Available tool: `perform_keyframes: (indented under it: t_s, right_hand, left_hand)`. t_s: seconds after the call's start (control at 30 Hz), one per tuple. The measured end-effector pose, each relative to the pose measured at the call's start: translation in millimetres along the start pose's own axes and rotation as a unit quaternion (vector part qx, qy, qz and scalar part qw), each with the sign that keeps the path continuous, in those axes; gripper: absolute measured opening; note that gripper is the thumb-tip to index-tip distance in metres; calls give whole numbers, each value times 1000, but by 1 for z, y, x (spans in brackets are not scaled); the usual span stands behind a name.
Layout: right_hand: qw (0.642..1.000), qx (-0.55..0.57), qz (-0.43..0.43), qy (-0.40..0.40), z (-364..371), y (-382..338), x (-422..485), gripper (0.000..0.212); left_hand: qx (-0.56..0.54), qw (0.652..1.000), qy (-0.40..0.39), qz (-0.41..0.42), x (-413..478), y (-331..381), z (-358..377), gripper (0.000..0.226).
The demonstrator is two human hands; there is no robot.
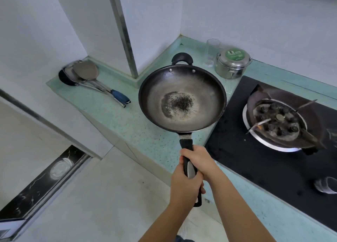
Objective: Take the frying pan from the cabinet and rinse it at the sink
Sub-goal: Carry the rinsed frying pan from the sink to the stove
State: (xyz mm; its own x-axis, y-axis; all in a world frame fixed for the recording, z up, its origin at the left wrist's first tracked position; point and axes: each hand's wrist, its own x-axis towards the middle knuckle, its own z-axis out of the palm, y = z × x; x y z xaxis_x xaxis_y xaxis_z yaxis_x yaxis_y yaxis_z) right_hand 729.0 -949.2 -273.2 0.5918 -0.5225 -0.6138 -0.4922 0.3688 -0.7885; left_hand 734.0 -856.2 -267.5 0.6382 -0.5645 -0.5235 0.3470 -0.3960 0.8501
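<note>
Fingers [182, 164] of both hands are wrapping tight around the long black handle of the frying pan, the right hand [197, 159] gripping higher up the handle and the left hand [186, 185] clamping just below it, nearer the handle's end. Beyond the fingers, the pale green speckled stone countertop [116, 117] is running along the white tiled walls and around the corner. To the right of the fingers, the black glass gas hob [255, 161] is lying set into that countertop, carrying a round, soiled burner with metal pan supports [279, 125]. Straight ahead of the fingers, the round, dark, worn metal frying pan [182, 97] is hanging level in the air over the counter's edge, its bowl showing a blackened speckled patch in the middle and a small black loop handle on the far rim. Past the pan and to the right, a round stainless steel lidded tin with a green label [233, 64] is sitting on the counter, with a clear drinking glass [211, 52] standing just beside it. Far left of the fingers, a bundle of metal spatulas and ladles, one with a blue grip [91, 77], is lying on the counter against the wall.
</note>
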Motion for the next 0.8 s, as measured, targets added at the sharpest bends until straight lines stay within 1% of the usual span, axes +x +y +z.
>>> perform_keyframes:
  t_s: [0.13, 0.2, 0.27, 0.47, 0.6, 0.8]
  right_hand:
    - [1000, -2, 10, -26, -21, -16, 21, 20]
    - [999, -13, 9, -33, -32, -24, 29, 17]
    - [999, -14, 14, -34, -41, -30, 37, 13]
    - [999, -31, 14, -30, -63, -44, 61, 17]
    - [999, -42, 12, -29, -74, -55, 69, 17]
    - [995, -85, 7, -45, -94, -66, 81, 19]
  left_hand:
    - [-23, 1000, 20, 5, 21, 12, 24, 21]
    - [-41, 999, 19, 4, 28, 19, 35, 17]
    - [-54, 998, 20, 0, 34, 25, 45, 10]
    - [-73, 997, 33, 6, 60, 36, 69, 15]
    - [-80, 996, 30, 5, 72, 43, 79, 12]
    - [-59, 998, 17, 13, 89, 53, 95, 23]
